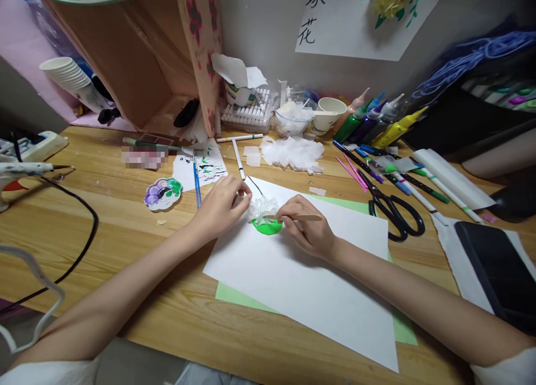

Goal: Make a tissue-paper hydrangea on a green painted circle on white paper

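Note:
My right hand (307, 226) is closed around a flat wooden craft stick (309, 218), whose tip reaches the ruffled white paper flower (263, 209). Below the flower's petals shows a bright green rounded piece (267, 226). Curled fingers of my left hand (224, 206) rest at the flower's left edge, thumb close to the fingertips; whatever is between them is hidden. A thin dark line (254, 185) runs up from the flower. All this lies on a white sheet (335, 296), which overlaps a light green sheet (404, 329).
Black scissors (396, 215) and a phone (498, 268) lie to the right. A paint palette (163, 194) and paintbrushes (196, 181) are left. Torn white paper (293, 153), a paper cup (330, 114) and paint bottles (397, 125) stand behind. A glue gun (25, 170) with cable sits far left.

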Demonstrator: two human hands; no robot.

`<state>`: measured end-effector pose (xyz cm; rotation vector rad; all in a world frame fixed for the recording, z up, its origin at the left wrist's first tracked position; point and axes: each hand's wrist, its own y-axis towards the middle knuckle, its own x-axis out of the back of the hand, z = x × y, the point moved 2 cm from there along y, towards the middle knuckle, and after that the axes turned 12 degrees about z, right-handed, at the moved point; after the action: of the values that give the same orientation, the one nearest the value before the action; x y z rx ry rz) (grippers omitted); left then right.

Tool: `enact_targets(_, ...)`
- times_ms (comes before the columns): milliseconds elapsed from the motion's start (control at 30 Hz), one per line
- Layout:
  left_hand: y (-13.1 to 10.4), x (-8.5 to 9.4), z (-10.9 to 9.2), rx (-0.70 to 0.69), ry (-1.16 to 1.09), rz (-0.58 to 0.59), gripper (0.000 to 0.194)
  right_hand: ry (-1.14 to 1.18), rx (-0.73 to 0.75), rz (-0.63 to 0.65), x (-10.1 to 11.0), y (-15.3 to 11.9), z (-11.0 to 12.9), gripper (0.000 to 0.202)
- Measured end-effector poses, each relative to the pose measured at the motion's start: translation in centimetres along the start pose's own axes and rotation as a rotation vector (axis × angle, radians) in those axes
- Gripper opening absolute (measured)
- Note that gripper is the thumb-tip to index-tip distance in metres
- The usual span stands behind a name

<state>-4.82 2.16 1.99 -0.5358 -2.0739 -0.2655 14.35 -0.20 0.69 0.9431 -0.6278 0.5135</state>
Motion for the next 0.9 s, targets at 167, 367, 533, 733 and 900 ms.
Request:
enact_targets(167, 0.5, -1.0, 2.2, 0.013, -0.077, -0.028, 0.008, -0.005, -0.006, 0.029, -0.2, 0.0, -0.1, 0.018)
enact_targets(367, 0.5, -1.3, 2.6, -0.016, -0.109, -0.026, 0.009, -0.015, -0.035, 0.064, -0.5, 0.9, -0.3, 0.015)
enact_targets(533, 0.5, -1.1, 2.3, -0.010, -0.122, -0.017, 0.008, -0.043, -0.241, 0.171, -0.5, 3.3, -0.7, 0.010)
enact_targets(733, 0.7, -1.2, 2.3, -0.012, -0.122, -0.010, 0.008, 0.085, -0.509, 0.299, -0.1, 5.2, -1.5, 0.015)
enact_targets(900, 0.6, -1.2, 2.3, -0.009, -0.125, -0.007, 0.010, 0.127, -0.366, 0.127, 0.8, 3.9, -1.0, 0.026)
